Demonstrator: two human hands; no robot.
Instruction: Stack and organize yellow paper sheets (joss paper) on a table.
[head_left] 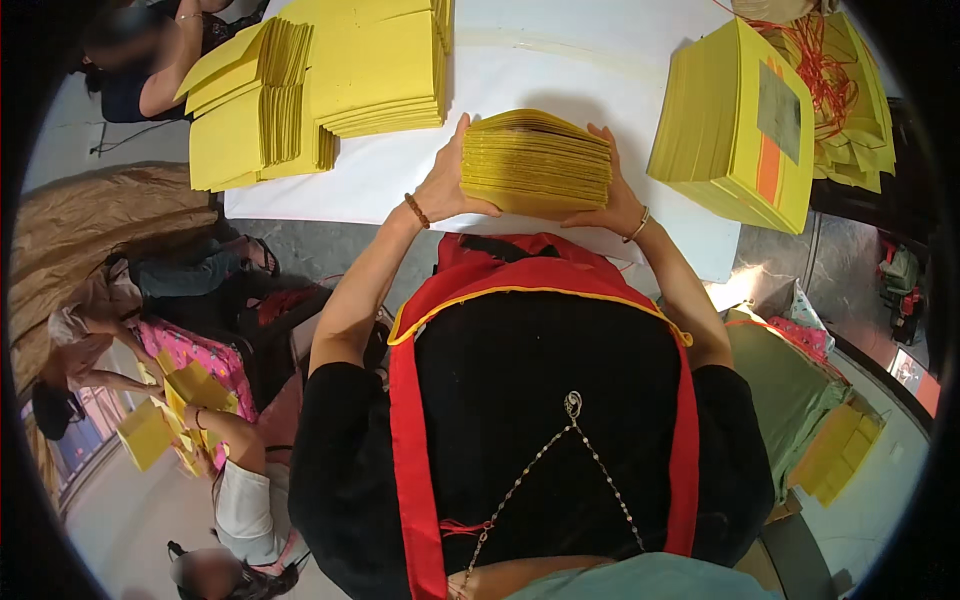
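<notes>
Between my two hands is a thick stack of yellow folded paper sheets (535,165), its layered edges facing me at the near edge of the white table. My left hand (447,180) presses along the stack's left side, with the thumb under its near lower edge. On the right side, my right hand (615,190) clasps it the same way, fingers reaching up the far corner. Both hands are closed around the stack, and parts of the fingers are hidden behind it.
Piles of yellow folded paper (375,70) stand at the table's (560,60) far left. At the right are a tall yellow stack (735,125) with a grey and orange cover and a tangle of red string (825,85). Other people handle yellow paper (185,405) at the lower left.
</notes>
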